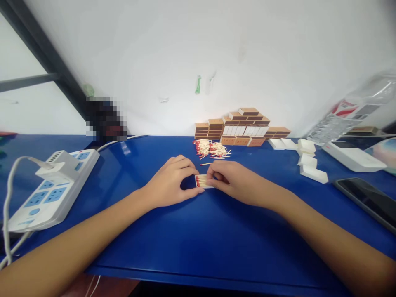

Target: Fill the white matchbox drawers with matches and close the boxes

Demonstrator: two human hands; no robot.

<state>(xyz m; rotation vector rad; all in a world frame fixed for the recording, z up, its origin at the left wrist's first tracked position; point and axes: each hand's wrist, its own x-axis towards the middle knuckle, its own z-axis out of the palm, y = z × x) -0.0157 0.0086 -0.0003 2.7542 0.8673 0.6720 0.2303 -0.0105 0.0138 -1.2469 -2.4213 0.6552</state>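
Note:
A small white matchbox tray point(201, 180) lies on the blue table, with red-headed matches in a row inside it, heads to the left. My left hand point(173, 179) grips the tray's left end between thumb and forefinger. At its right end, my right hand point(236, 179) is closed in a pinch over the matches; its fingertips hide whatever they hold. One loose match point(206, 164) lies just behind the tray, near my right forefinger. Farther back is a heap of loose matches point(212, 148), their red heads mostly to the left.
Stacked matchboxes point(244, 128) line the wall. Several white trays point(313, 173) lie at right, by a white device point(354, 156), a phone point(368, 198) and a tilted plastic bottle point(349, 109). A power strip point(55, 189) with a plugged-in charger and cables occupies the left.

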